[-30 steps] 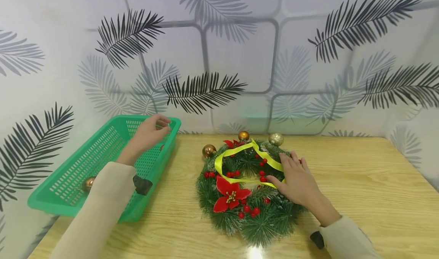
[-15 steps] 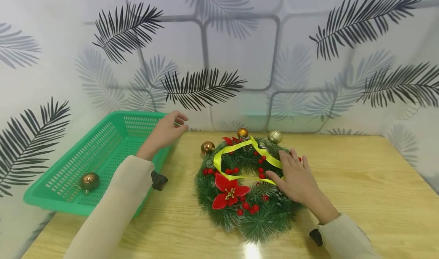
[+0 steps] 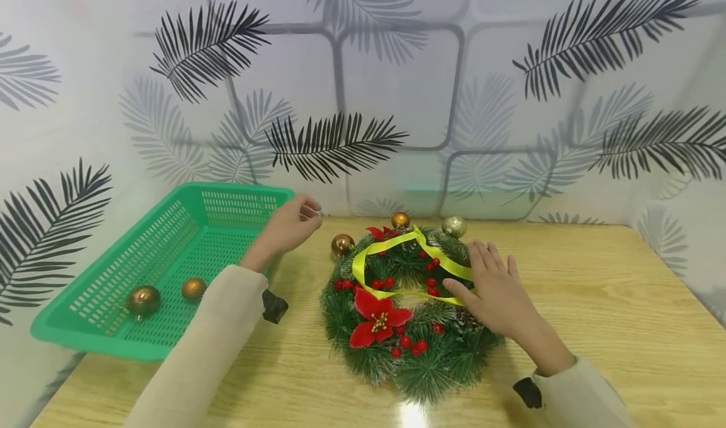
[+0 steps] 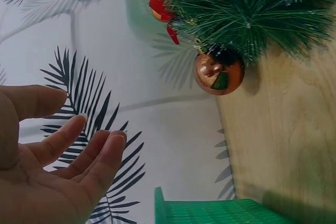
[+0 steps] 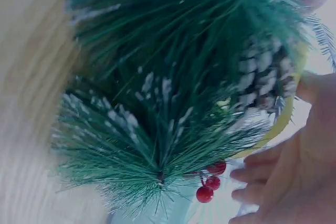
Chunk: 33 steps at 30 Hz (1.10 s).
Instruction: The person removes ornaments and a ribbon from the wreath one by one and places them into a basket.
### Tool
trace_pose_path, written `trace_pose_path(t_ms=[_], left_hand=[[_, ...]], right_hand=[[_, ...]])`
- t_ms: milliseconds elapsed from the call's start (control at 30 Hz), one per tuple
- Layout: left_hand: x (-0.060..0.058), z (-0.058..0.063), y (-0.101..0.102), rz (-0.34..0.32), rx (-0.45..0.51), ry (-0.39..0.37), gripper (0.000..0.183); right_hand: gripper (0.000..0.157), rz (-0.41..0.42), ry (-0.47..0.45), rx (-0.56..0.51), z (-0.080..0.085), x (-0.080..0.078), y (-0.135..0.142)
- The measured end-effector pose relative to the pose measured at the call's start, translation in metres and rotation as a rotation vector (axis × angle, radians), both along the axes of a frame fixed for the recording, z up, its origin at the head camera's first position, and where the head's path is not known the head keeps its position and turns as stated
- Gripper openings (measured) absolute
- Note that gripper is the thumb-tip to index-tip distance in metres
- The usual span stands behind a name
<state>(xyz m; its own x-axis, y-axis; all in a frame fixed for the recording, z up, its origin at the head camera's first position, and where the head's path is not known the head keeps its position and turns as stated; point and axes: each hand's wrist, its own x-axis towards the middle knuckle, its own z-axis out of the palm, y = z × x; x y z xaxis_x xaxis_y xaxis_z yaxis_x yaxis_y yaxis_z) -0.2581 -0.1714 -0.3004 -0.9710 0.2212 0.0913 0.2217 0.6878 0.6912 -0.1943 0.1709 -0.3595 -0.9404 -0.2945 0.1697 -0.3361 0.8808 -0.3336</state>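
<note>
A green pine wreath (image 3: 425, 374) lies on the table, with red berries, a red poinsettia flower (image 3: 379, 318) and a yellow ribbon (image 3: 368, 249) looped across it. My right hand (image 3: 501, 295) rests at the wreath's right side, fingers extended, thumb beside the ribbon. A snow-tipped pine cone (image 5: 265, 74) sits among the needles near this hand in the right wrist view. My left hand (image 3: 288, 226) is raised by the right rim of the green basket (image 3: 127, 251), its fingers loosely bent around nothing. A copper ball ornament (image 4: 219, 72) hangs at the wreath's edge, apart from the left hand.
Inside the basket lie a brown ball ornament (image 3: 144, 301) and a smaller gold one (image 3: 194, 289). At the wreath's far edge are an orange-gold ball (image 3: 400, 219) and a glittery pale gold ball (image 3: 454, 226). A leaf-patterned wall (image 3: 386, 87) stands behind the wooden table (image 3: 601, 302).
My left hand has moved rightward from over the basket to beyond its rim, uncovering the two balls inside. My right hand has shifted slightly right, staying at the wreath.
</note>
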Motion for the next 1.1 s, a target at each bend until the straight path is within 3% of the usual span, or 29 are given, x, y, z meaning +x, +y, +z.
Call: trace_pose_path(t_ms=[433,700,900,1100], left_hand=[[0.000,-0.019,0.002,0.031,0.045,-0.051,0.035],[-0.001,-0.020,0.013,0.036,0.088,-0.050,0.035],[-0.004,-0.029,0.016,0.059,0.130,-0.057,0.034],[-0.007,-0.037,0.016,0.106,0.195,-0.113,0.035]], right_hand=[[0.104,-0.224,-0.087,-0.112,-0.002,0.026,-0.011],[0.111,-0.360,-0.246,-0.288,-0.008,0.025,-0.024],[0.116,-0.378,-0.308,-0.351,-0.019,0.018,-0.030],[0.115,-0.365,-0.307,-0.318,-0.025,0.014,-0.028]])
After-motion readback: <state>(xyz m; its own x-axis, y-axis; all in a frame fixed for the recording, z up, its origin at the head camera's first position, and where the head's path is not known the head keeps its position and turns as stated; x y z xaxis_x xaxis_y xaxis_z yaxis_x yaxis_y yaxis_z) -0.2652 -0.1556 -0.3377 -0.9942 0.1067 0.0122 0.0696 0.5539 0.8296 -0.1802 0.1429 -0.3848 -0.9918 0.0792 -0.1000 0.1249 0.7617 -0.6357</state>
